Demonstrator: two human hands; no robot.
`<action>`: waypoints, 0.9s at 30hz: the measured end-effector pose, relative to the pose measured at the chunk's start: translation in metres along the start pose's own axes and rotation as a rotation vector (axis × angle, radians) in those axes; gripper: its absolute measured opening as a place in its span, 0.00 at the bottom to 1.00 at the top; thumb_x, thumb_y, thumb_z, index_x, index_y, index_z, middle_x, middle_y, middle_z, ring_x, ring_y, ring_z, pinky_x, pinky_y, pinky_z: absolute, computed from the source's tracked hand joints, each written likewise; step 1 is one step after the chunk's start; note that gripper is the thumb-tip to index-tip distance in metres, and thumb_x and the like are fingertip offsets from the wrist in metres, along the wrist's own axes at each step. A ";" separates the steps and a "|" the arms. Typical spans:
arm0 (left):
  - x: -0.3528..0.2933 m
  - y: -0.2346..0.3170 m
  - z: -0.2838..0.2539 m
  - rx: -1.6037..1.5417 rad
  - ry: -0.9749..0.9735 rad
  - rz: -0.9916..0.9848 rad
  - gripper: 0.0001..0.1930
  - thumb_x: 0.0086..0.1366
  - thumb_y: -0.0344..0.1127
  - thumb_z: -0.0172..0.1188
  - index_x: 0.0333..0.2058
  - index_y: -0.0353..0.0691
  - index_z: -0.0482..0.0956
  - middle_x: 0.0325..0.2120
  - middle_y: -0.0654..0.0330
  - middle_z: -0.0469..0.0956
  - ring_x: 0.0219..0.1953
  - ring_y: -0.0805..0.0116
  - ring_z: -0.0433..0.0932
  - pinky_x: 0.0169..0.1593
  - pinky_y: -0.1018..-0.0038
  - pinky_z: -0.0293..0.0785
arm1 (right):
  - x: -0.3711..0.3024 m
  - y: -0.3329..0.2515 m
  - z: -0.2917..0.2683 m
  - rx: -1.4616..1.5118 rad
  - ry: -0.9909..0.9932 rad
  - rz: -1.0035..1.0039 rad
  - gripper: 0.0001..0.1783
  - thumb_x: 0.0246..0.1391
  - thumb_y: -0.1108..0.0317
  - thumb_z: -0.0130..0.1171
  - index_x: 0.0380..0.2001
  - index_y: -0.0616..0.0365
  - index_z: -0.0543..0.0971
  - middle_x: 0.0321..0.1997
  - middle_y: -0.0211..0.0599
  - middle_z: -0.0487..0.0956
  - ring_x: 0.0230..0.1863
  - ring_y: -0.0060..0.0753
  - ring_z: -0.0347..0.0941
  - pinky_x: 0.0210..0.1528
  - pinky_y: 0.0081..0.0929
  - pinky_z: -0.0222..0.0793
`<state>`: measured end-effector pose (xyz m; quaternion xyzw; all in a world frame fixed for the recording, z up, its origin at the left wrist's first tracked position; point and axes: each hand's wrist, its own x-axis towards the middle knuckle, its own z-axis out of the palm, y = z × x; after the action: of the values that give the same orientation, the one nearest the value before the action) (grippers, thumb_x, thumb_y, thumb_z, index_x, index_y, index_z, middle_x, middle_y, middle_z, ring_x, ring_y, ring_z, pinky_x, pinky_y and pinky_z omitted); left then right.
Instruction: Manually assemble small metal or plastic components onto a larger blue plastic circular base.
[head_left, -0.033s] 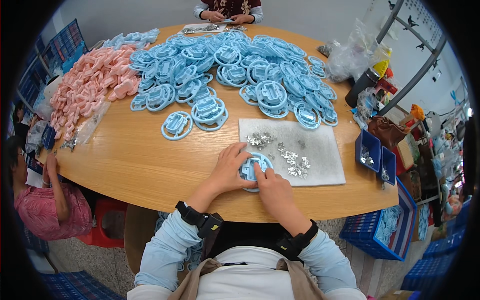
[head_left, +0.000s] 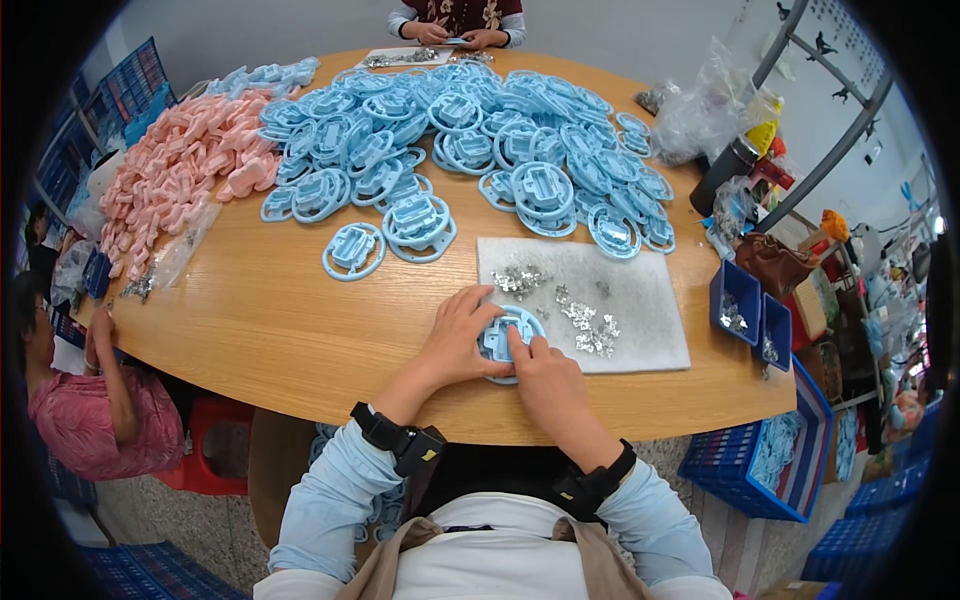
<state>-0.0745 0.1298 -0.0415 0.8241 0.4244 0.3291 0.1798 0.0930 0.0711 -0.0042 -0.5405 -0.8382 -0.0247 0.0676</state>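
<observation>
My left hand (head_left: 464,338) is wrapped round the left side of a round light-blue plastic part (head_left: 522,322), a ring with a boxy frame in its middle, near the table's front edge. From the right, my right hand (head_left: 548,380) presses its index fingertip onto the frame; its other fingers are curled, and whether they hold a small piece is hidden. The part lies by the left edge of a whitish foam mat (head_left: 650,300). On the mat are a pile of small metal pieces (head_left: 520,281) and a looser spread of metal clips (head_left: 590,325).
A big heap of similar blue parts (head_left: 400,130) covers the table's far side, with pink plastic parts (head_left: 180,180) to its left. Two blue bins (head_left: 735,300) stand at the right edge, above a blue crate (head_left: 760,460). Other people sit across and at left.
</observation>
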 end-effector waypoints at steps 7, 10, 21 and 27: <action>-0.003 -0.008 0.006 -0.013 0.000 0.009 0.34 0.35 0.50 0.72 0.42 0.40 0.74 0.55 0.47 0.62 0.59 0.47 0.58 0.60 0.57 0.53 | 0.008 -0.004 0.001 -0.045 -0.053 -0.021 0.27 0.45 0.72 0.55 0.53 0.61 0.70 0.31 0.41 0.76 0.27 0.38 0.77 0.28 0.29 0.73; -0.001 -0.008 0.005 -0.009 -0.009 0.008 0.34 0.35 0.50 0.72 0.42 0.40 0.74 0.55 0.47 0.63 0.58 0.47 0.59 0.60 0.57 0.54 | 0.018 -0.008 -0.004 -0.066 -0.108 -0.019 0.26 0.45 0.71 0.55 0.52 0.60 0.71 0.30 0.41 0.76 0.26 0.38 0.77 0.27 0.29 0.73; -0.003 -0.004 0.002 0.000 0.005 0.001 0.36 0.38 0.54 0.71 0.44 0.39 0.74 0.55 0.46 0.63 0.59 0.47 0.59 0.61 0.56 0.53 | -0.004 0.004 0.010 0.144 0.166 0.042 0.24 0.44 0.71 0.57 0.49 0.47 0.75 0.27 0.36 0.74 0.27 0.39 0.76 0.27 0.34 0.71; -0.004 -0.005 0.004 0.015 -0.002 0.050 0.38 0.39 0.55 0.71 0.48 0.41 0.72 0.56 0.47 0.61 0.60 0.48 0.58 0.61 0.56 0.51 | -0.001 0.004 0.017 0.050 0.249 0.056 0.23 0.43 0.70 0.57 0.48 0.46 0.76 0.27 0.35 0.73 0.27 0.37 0.75 0.27 0.32 0.71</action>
<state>-0.0766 0.1291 -0.0491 0.8362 0.4060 0.3294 0.1657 0.0952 0.0740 -0.0208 -0.5547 -0.8082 -0.0690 0.1852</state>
